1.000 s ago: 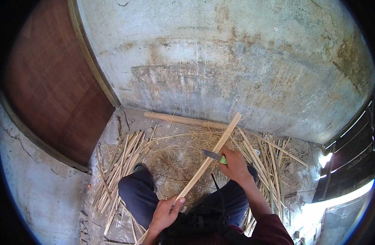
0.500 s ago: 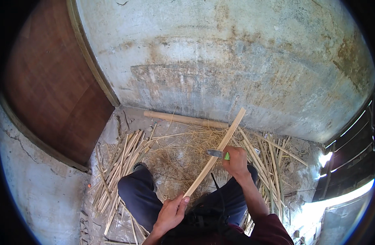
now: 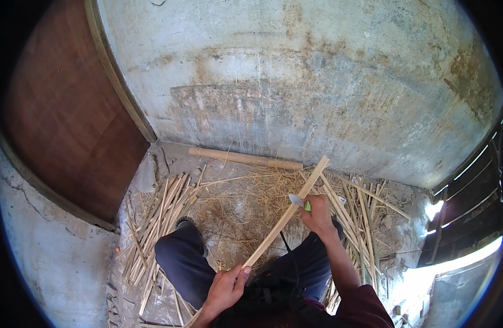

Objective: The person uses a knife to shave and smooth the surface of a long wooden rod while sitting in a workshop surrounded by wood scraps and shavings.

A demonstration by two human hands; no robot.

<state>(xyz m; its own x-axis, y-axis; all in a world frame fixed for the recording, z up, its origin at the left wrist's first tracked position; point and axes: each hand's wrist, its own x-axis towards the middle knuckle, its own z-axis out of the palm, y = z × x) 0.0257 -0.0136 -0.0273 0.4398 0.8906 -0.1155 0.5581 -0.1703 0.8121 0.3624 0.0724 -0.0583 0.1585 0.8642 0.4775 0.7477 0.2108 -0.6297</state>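
Observation:
A long pale split-bamboo strip slants up and to the right from my lap, its far end raised toward the wall. My left hand is closed around its near end, thumb on top. In my right hand is a small knife with a green handle, mostly covered by the fingers. The knife's short blade points left and lies across the strip, a bit beyond its middle; whether the edge bites into the wood cannot be made out.
Thin bamboo sticks lie piled on my left, with another pile on my right. Fine shavings litter the floor between. A thick bamboo pole rests along the concrete wall. A brown door stands at the left.
The blade has shifted along the strip toward its far end and its angle has turned. The strip's far end sits slightly nearer to me. My left hand keeps its hold.

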